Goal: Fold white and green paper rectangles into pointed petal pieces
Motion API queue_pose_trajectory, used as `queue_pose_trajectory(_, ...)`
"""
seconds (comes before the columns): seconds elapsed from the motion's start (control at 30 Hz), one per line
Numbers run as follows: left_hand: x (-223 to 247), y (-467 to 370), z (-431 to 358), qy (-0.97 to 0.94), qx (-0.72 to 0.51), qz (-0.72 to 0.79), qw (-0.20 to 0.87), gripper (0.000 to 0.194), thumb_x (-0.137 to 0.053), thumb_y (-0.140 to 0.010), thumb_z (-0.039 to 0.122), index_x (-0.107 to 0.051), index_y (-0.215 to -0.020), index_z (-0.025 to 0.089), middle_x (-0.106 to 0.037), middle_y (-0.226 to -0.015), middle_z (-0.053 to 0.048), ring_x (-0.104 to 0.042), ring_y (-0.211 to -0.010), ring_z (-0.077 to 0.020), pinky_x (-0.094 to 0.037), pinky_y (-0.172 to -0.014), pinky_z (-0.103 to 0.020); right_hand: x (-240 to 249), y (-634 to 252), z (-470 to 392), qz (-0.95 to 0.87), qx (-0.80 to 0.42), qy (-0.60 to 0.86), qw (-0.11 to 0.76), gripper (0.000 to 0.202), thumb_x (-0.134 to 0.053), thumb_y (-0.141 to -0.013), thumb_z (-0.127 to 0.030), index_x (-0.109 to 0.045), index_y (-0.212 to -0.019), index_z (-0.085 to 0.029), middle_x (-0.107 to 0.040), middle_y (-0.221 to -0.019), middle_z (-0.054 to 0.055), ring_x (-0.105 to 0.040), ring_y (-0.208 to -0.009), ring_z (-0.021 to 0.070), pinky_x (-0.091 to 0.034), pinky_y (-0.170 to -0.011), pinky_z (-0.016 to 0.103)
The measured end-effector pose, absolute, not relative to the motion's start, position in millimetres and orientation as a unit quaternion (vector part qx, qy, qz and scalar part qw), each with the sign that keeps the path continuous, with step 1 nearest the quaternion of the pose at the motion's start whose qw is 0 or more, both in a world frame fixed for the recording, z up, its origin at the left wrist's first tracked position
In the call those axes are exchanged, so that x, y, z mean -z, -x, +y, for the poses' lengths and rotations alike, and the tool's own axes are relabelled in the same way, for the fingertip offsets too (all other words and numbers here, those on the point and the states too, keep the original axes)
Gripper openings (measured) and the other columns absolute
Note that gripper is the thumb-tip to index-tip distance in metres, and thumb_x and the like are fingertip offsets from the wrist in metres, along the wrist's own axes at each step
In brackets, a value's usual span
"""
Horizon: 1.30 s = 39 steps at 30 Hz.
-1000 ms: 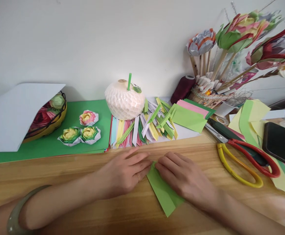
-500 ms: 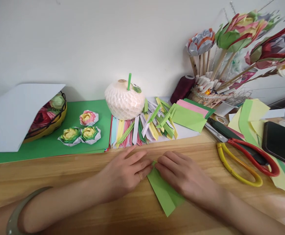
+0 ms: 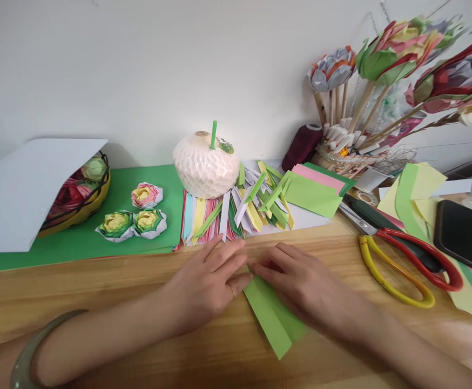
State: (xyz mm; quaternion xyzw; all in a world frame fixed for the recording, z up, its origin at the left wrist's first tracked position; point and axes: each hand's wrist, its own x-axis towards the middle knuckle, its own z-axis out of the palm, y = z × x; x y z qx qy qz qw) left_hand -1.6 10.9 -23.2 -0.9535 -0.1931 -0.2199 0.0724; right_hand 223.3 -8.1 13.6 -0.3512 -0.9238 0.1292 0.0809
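Observation:
A light green sheet of paper (image 3: 271, 319) with a fold line lies at an angle on the wooden table. My left hand (image 3: 208, 285) pinches its far corner with thumb and curled fingers, while the forefinger stretches forward. From the right, my right hand (image 3: 303, 283) grips the same corner with its fingers bent and covers the paper's right side. The fingertips of both hands nearly meet there, and the corner itself is mostly hidden.
Folded paper strips (image 3: 256, 202) lie behind my hands beside a white textured container (image 3: 206, 165). Paper flowers (image 3: 150, 222) sit on green sheets at left. Scissors (image 3: 406, 237), a phone (image 3: 465, 235) and paper scraps (image 3: 404, 202) are on the right.
My right hand's fingers have shifted slightly left and its knuckles have lifted a little. My left hand's fingers have moved slightly forward. The green paper has hardly moved.

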Motion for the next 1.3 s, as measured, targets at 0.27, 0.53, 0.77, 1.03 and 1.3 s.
queue_pose_trajectory(0.27, 16.1, 0.6, 10.7, 0.954, 0.224, -0.185, 0.068, 0.021, -0.048, -0.093, 0.013, -0.065, -0.104, 0.016, -0.062, -0.104, -0.01, -0.046, -0.117, -0.0307, -0.042, -0.094, -0.053, -24.8, -240.8, -3.5, -0.923, -0.171, 0.34, 0.059, 0.024, -0.047, -0.09, -0.008, -0.062, -0.105, -0.018, -0.057, -0.088, 0.007, -0.048, -0.083, 0.0208, -0.04, -0.073, 0.035)
queue_pose_trajectory(0.53, 15.0, 1.2, 12.1, 0.956, 0.216, -0.187, 0.071, 0.026, -0.042, -0.095, 0.014, -0.065, -0.105, 0.017, -0.062, -0.106, -0.01, -0.045, -0.117, -0.0288, -0.04, -0.096, -0.051, -32.1, -256.4, -6.2, -0.908, -0.252, 0.333, 0.038, 0.02, -0.047, -0.081, 0.0, -0.056, -0.081, -0.018, -0.055, -0.087, 0.002, -0.05, -0.082, 0.0164, -0.037, -0.07, 0.029)
queue_pose_trajectory(0.77, 17.1, 2.6, 13.3, 0.957, 0.213, -0.187, 0.063, 0.031, -0.035, -0.097, 0.014, -0.063, -0.11, 0.017, -0.063, -0.104, -0.01, -0.046, -0.117, -0.0296, -0.041, -0.095, -0.053, -32.6, -247.1, -13.6, -0.879, -0.373, 0.295, 0.041, 0.03, -0.056, -0.075, -0.002, -0.058, -0.097, -0.023, -0.055, -0.1, 0.0, -0.053, -0.081, 0.0119, -0.04, -0.068, 0.022)
queue_pose_trajectory(1.03, 10.2, -5.1, 9.8, 0.918, 0.352, -0.178, 0.033, 0.014, -0.052, -0.093, 0.013, -0.064, -0.098, 0.012, -0.069, -0.09, -0.001, -0.058, -0.102, -0.0155, -0.043, -0.099, -0.032, -14.3, -234.7, -13.9, -0.889, -0.244, 0.352, 0.16, 0.019, -0.044, -0.09, -0.011, -0.059, -0.082, -0.017, -0.057, -0.084, 0.003, -0.052, -0.067, 0.0114, -0.036, -0.058, 0.023)
queue_pose_trajectory(1.3, 24.4, -3.8, 4.0, 0.939, 0.31, -0.151, 0.001, 0.006, -0.058, -0.089, 0.011, -0.064, -0.087, 0.011, -0.07, -0.085, 0.0, -0.06, -0.098, -0.0163, -0.04, -0.103, -0.036, -15.6, -227.9, -17.2, -0.889, -0.24, 0.363, 0.14, 0.014, -0.049, -0.09, -0.016, -0.063, -0.087, -0.017, -0.059, -0.083, 0.004, -0.056, -0.073, 0.0138, -0.04, -0.061, 0.023)
